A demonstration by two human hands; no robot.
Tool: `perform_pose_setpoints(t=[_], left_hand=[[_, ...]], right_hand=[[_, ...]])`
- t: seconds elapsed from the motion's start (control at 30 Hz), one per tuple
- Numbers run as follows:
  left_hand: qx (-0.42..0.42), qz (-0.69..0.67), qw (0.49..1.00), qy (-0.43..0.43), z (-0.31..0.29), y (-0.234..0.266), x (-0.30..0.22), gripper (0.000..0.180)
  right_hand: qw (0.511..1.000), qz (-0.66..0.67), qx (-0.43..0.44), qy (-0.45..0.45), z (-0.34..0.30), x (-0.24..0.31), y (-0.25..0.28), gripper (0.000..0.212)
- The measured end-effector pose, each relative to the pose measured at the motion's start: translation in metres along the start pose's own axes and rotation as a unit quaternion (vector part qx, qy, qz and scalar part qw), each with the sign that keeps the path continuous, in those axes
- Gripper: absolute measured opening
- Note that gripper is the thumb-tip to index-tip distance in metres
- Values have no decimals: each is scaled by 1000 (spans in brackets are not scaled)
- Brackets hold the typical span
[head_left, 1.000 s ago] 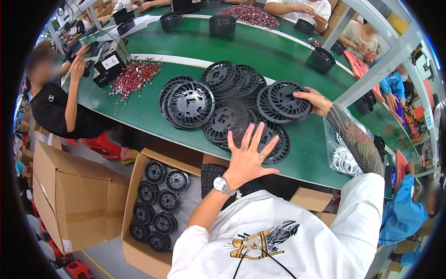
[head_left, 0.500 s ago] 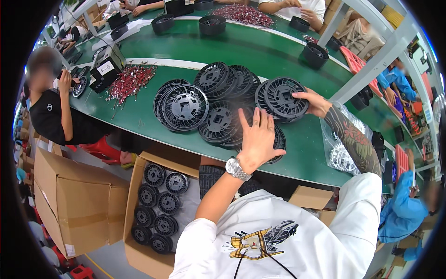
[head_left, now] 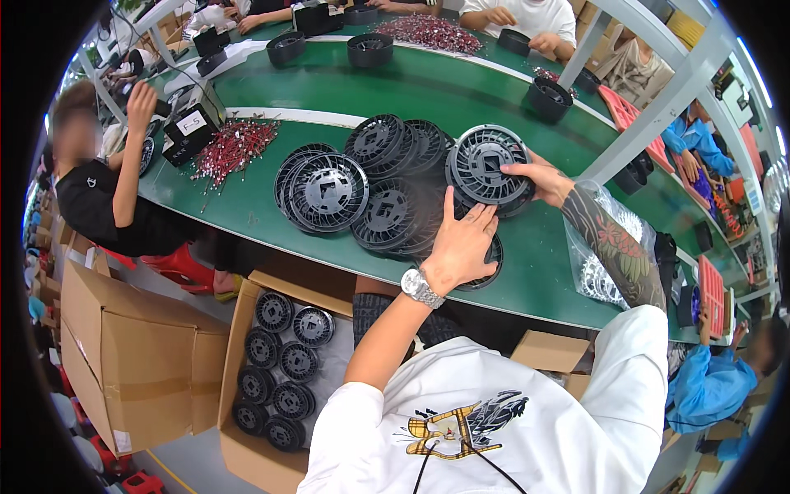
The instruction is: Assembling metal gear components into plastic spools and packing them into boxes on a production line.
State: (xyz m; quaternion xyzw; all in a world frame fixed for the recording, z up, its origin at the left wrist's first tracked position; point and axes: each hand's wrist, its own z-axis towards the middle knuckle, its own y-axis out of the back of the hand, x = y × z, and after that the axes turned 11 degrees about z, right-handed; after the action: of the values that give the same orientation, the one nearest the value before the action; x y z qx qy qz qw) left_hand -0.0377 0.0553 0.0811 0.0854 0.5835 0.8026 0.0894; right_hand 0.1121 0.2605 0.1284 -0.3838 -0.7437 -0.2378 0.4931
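My right hand [head_left: 545, 179] grips a round black fan grille [head_left: 471, 158] by its right edge, thumb on the face and fingers hidden underneath. The grille lies over other grilles at the right of the group. My left hand [head_left: 463, 247] is open, palm down with fingers spread, its fingertips at that grille's near edge. Under my left palm another black grille [head_left: 485, 267] partly shows. Several stacked grilles [head_left: 329, 193] lie to the left, more grilles [head_left: 387, 212] sit beside my left hand, and a further stack [head_left: 378, 140] stands behind them.
An open carton [head_left: 239, 362] with rows of black round parts [head_left: 298, 360] stands below the green table [head_left: 527, 280]. A clear bag of pale parts [head_left: 605, 272] lies at right, near a slanted metal post [head_left: 634, 123]. Red wire leads [head_left: 234, 148] are heaped at left; a person [head_left: 107, 181] sits there.
My right hand has drawn the grille left and slightly toward my left hand, tilting it. My left hand has shifted a little right. The person at left has raised an arm.
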Motion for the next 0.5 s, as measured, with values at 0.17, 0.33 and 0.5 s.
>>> perform_pose_setpoints(t=[0.17, 0.33, 0.5], left_hand=[[-21, -19, 1000, -5, -1, -7, 0, 76], [-62, -19, 998, 7, -3, -12, -5, 70], [-74, -15, 997, 35, -3, -13, -7, 70]], right_hand=[[999, 12, -11, 39, 7, -11, 3, 86], [997, 31, -44, 47, 7, -28, 18, 69], [995, 59, -56, 57, 0, -32, 15, 66]])
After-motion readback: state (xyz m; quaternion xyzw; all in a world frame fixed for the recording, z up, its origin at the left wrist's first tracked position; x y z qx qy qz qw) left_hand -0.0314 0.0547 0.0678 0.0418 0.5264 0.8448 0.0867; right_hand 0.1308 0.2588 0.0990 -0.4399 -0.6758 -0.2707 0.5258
